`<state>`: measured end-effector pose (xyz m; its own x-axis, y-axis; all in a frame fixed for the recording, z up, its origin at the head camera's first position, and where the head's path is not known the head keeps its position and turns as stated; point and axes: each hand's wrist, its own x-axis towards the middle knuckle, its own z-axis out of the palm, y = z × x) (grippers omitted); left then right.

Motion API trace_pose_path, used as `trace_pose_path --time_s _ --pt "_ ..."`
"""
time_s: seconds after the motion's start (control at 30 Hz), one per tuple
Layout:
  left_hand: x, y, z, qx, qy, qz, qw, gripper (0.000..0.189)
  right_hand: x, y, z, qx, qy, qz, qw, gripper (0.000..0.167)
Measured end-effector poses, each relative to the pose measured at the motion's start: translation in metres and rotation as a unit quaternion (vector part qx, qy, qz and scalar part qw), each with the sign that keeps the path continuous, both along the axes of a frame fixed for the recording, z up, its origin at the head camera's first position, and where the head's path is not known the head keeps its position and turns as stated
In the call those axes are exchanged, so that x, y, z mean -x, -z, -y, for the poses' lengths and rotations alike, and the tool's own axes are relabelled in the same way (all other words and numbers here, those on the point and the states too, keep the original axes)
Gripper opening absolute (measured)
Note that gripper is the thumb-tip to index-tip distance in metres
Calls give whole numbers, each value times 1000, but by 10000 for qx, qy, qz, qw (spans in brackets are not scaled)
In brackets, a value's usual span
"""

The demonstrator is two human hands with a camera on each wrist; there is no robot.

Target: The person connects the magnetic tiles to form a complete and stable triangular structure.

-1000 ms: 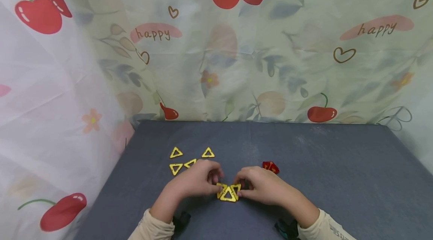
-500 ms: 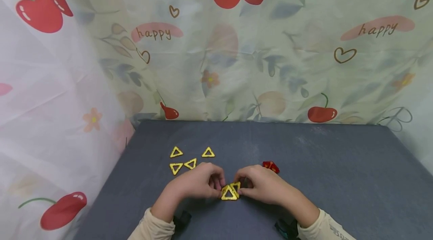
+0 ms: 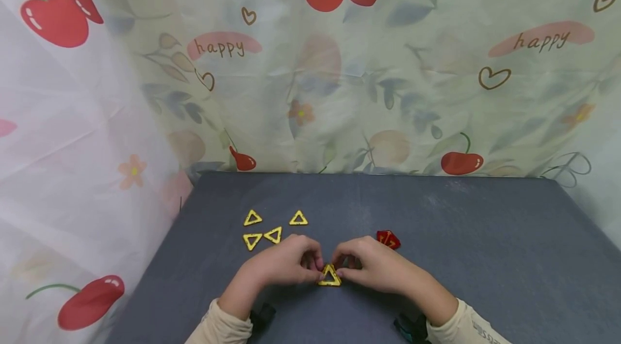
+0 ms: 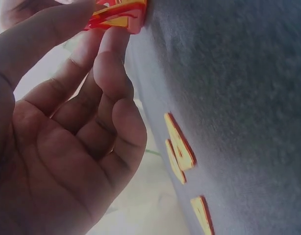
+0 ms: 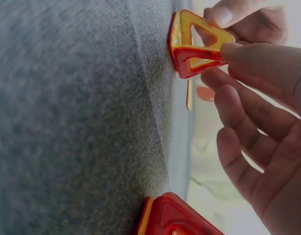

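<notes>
Between both hands, a small pyramid of triangular magnetic tiles (image 3: 330, 283) stands on the dark table, yellow on one side and red on the other. My left hand (image 3: 294, 262) pinches its left side between thumb and fingers. From the right, my right hand (image 3: 366, 263) pinches the opposite side. In the right wrist view, yellow and red faces of the pyramid (image 5: 186, 30) lean together, edges meeting, with thumbs of both hands on it. Only the lower end of the pyramid (image 4: 136, 19) shows at the top of the left wrist view.
Several loose yellow triangular tiles (image 3: 252, 241) lie flat at the back left. A red tile pyramid (image 3: 388, 239) sits just behind the right hand. The dark table (image 3: 461, 225) ends at a printed curtain (image 3: 271, 133) behind and at the left.
The side tiles, spread out beside the front tile one second ago, are now folded up and inward. Both hands have drawn closer together around them.
</notes>
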<state>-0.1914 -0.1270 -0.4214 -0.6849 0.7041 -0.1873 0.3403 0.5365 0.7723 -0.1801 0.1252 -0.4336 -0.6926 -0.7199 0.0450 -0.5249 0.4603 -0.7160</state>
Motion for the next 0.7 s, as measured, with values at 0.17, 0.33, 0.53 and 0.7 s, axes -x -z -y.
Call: trace_pose_path --time_s 0.17,0.33,0.53,0.7 --pt "-1 0 -3 -14 84 59 9999 11 0 1 0 34 -97 23 9999 10" --pt "-1 -1 0 3 39 -17 10000 11 -1 2 -1 -26 -191 -20 9998 14" --pt "5 -5 12 35 -158 -156 9997 10 0 5 -1 -68 -478 -197 9986 25" --pt "13 -5 25 212 -642 -591 9960 12 0 6 -1 -184 -624 -59 9979 30"
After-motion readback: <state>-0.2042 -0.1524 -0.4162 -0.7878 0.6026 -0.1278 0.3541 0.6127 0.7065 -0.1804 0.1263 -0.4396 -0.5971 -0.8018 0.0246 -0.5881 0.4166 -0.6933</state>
